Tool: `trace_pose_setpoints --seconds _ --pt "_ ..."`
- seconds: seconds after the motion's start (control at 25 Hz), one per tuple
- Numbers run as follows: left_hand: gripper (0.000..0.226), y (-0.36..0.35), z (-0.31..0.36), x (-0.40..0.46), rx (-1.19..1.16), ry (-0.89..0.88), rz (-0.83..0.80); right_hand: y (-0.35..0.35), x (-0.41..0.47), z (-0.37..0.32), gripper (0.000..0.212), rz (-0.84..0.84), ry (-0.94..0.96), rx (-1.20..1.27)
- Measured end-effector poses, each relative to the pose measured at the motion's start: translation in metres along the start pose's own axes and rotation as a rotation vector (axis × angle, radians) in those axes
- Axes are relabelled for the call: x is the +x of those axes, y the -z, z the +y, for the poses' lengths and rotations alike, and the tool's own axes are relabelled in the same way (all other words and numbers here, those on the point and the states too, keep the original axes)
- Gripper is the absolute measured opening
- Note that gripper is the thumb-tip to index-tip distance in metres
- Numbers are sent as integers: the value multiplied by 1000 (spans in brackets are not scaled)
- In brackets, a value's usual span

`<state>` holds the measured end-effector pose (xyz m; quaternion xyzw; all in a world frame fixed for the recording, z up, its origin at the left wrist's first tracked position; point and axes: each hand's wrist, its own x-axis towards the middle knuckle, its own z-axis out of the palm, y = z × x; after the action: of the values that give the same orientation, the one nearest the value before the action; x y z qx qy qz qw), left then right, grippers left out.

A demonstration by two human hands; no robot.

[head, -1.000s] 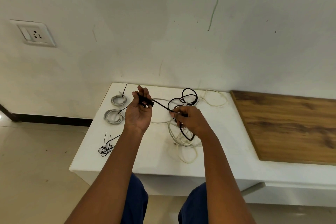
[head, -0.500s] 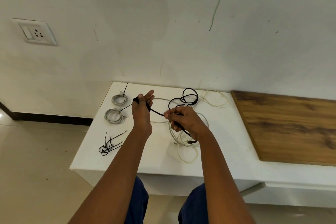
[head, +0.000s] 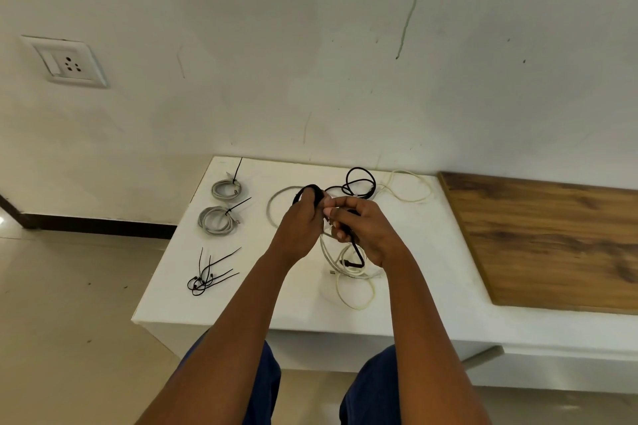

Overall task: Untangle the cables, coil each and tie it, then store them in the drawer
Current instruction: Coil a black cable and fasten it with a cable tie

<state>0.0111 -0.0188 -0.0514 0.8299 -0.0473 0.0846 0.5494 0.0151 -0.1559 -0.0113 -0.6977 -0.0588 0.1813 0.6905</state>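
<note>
A: The left hand [head: 299, 225] has its fingers curled round a small loop of the black cable [head: 359, 179], and the right hand [head: 366, 231] pinches the same cable just beside it. Which way does the slack run?

B: Away from both hands. One stretch drops below the right hand toward the desk [head: 241, 300]; the rest lies in loose black loops beyond the knuckles, near the wall, mixed with the white cables [head: 355, 290].

A: So the right hand is nearer the free length?

B: I'd judge so. It feeds, the left gathers. Farther left lie two tied grey coils [head: 217, 219] and the spare zip ties [head: 210, 274], well apart.
</note>
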Motion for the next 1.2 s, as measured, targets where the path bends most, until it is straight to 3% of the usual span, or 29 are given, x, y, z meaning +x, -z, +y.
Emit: trace_pose_setpoints --seconds 0.12,0.24,0.52,0.68,0.92,1.2 --pt "19 3 1 -1 25 41 -89 3 -1 1 13 0 -36 -18" --pt "23 8 0 -3 181 40 -73 8 -1 2 20 40 -71 -81" --pt "30 13 -2 -3 345 69 -52 18 4 9 6 169 61 -492" --pt "37 12 2 -4 120 187 -196 20 8 12 9 319 224 -616" --pt "39 19 15 -5 -311 381 -413 14 11 12 9 387 347 -571" --pt "28 30 21 -2 -1047 438 -386 5 11 8 12 308 305 -384"
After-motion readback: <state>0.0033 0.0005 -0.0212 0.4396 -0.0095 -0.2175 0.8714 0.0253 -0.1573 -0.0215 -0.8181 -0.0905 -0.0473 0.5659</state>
